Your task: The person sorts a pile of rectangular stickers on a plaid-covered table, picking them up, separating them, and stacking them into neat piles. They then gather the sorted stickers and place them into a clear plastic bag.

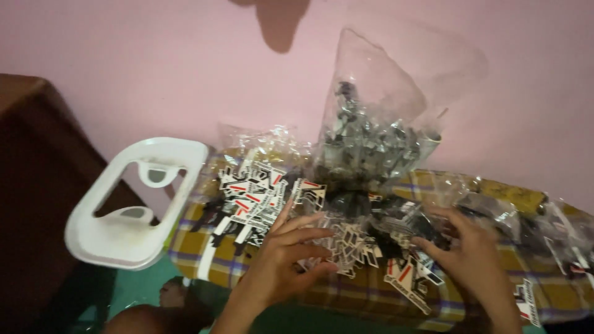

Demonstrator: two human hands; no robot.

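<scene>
My left hand (288, 256) rests with fingers spread and curled over a pile of small white, black and red printed tags (253, 198) on a yellow plaid cloth (192, 244). Its fingertips touch a cluster of tags (346, 244) in the middle, but I cannot tell whether they grip any. My right hand (473, 256) lies with fingers apart on more tags and dark pieces (408, 272) to the right. An upright clear plastic bag (377, 117) full of grey and black pieces stands behind the pile.
A white plastic frame (133, 204) sits at the left edge of the cloth beside a dark brown surface (31, 185). Crumpled clear bags (526, 213) lie at the right. A pink wall (154, 68) rises behind. Green floor (142, 287) shows below.
</scene>
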